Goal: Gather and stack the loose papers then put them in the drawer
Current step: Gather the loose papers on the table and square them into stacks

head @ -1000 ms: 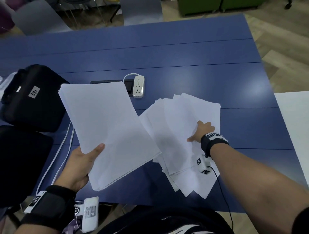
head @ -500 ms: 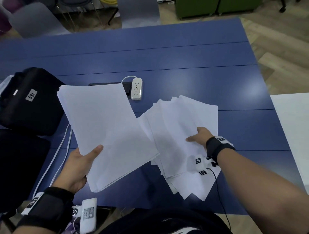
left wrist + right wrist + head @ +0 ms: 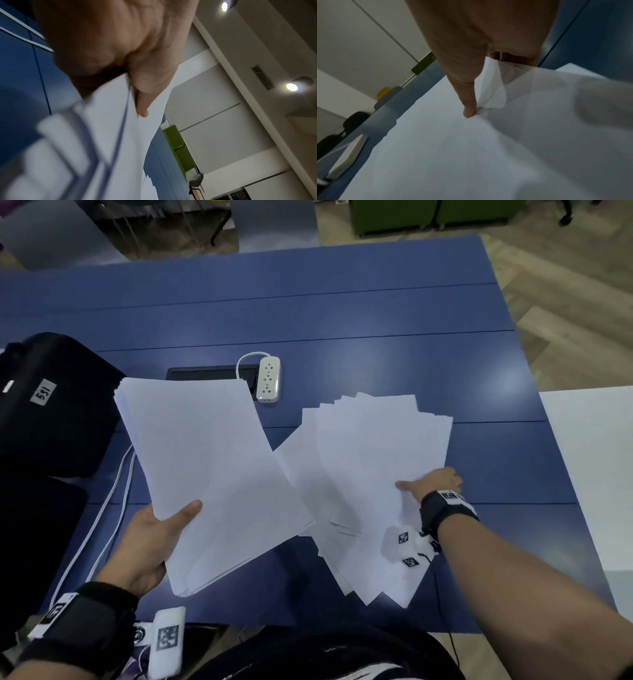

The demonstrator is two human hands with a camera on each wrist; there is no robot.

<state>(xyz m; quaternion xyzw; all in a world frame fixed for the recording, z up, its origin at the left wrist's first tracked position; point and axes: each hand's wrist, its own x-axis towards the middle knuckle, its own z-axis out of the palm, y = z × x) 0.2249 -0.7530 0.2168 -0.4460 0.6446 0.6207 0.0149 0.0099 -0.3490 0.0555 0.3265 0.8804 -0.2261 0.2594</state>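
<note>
My left hand (image 3: 150,546) grips a squared stack of white papers (image 3: 212,474) by its near left corner, thumb on top, and holds it tilted above the blue table (image 3: 342,302). In the left wrist view the thumb (image 3: 142,86) presses on that stack (image 3: 111,135). To its right a fan of loose white sheets (image 3: 363,474) lies on the table. My right hand (image 3: 431,482) pinches the fan's right edge, thumb on top and fingers tucked under. The right wrist view shows the thumb (image 3: 467,94) on the sheets (image 3: 453,148), the edge slightly lifted.
A white power strip (image 3: 269,378) lies behind the papers beside a black cable hatch (image 3: 205,373). A black bag (image 3: 51,405) sits at the left with white cables (image 3: 102,508) running beside it. A white surface (image 3: 589,474) adjoins the table on the right.
My right hand has slid from on top of the fanned sheets to their right edge and now pinches it. The left hand still holds its stack, hardly moved.
</note>
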